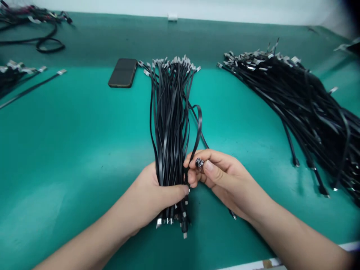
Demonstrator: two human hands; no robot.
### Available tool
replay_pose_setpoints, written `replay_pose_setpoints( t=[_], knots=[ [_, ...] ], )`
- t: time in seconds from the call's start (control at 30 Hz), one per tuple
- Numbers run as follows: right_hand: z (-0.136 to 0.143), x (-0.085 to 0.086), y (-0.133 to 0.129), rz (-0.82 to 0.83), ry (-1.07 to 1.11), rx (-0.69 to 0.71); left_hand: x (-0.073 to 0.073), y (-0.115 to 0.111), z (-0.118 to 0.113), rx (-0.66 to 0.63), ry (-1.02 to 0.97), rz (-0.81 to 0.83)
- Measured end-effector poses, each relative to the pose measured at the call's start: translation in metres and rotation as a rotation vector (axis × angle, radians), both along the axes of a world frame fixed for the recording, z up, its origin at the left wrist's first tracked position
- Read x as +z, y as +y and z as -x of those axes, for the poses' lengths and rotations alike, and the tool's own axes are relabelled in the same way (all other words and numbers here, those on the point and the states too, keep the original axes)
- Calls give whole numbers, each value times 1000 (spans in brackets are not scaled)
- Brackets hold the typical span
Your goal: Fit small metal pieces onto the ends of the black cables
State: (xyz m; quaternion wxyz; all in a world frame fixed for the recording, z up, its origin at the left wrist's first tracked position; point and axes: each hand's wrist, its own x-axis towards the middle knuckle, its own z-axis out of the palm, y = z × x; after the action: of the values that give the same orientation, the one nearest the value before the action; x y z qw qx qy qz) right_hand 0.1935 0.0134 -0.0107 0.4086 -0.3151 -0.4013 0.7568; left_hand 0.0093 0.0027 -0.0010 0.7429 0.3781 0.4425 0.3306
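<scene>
A thick bundle of flat black cables lies lengthwise before me, silver plugs fanned out at its far end. My left hand is wrapped round the near part of the bundle, thumb across the top, with more metal connectors poking out below. At the bundle's right side, my right hand is closed in a pinch on the end of one cable, whose small black-and-silver connector shows between thumb and fingers. A single cable loop arches up just beyond those fingers. Another cable end sticks out beneath the right hand.
The green work surface bears a large heap of black cables on the right. A dark phone lies left of the bundle's far end. More cables are at the left edge, with a tangle of wires behind them.
</scene>
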Motion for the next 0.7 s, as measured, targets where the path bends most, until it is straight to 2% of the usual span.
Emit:
replay_pose_setpoints(
  t=[0.17,0.27,0.33,0.43,0.53,0.6,0.7],
  knots=[
    [3,5,0,118,95,-6,4,-2,0,29,-28,82],
    [1,4,1,87,48,-40,5,-4,3,39,14,113],
    [-4,5,1,-30,-91,-102,4,-4,5,44,86,142],
    [-15,11,-1,-264,-477,-153,1,-4,8,41,152,162],
    [-20,22,-6,-462,-850,-2,1,-5,8,12,169,141],
    [-18,27,-10,-521,-930,81,1,-5,8,1,181,127],
    [-13,28,-14,-551,-958,118,2,-4,7,0,191,124]
  ],
)
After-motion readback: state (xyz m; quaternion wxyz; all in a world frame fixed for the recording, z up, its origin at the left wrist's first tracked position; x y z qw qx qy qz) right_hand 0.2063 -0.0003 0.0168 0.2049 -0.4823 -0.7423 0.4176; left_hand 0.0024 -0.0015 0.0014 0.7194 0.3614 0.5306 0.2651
